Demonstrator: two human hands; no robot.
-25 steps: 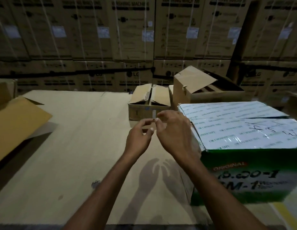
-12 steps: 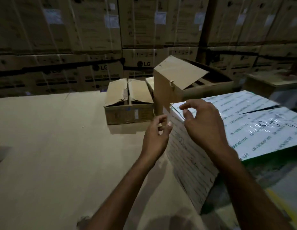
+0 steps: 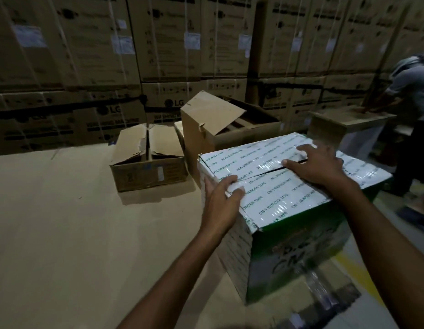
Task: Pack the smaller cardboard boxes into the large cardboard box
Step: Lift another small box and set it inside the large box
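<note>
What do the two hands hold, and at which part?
The left hand grips the near left top edge of the white-topped box; the right hand lies flat over its top seam.

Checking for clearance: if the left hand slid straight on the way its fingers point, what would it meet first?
The left hand points up and right across the taped box top. Probably the right hand, resting at the flap seam, comes first, though depth is uncertain.

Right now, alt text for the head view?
Two bare hands rest on a white-and-green taped carton: left hand at its near-left top edge, right hand flat over the flap seam. Behind it on the cardboard-covered surface sit two brown boxes.
</note>
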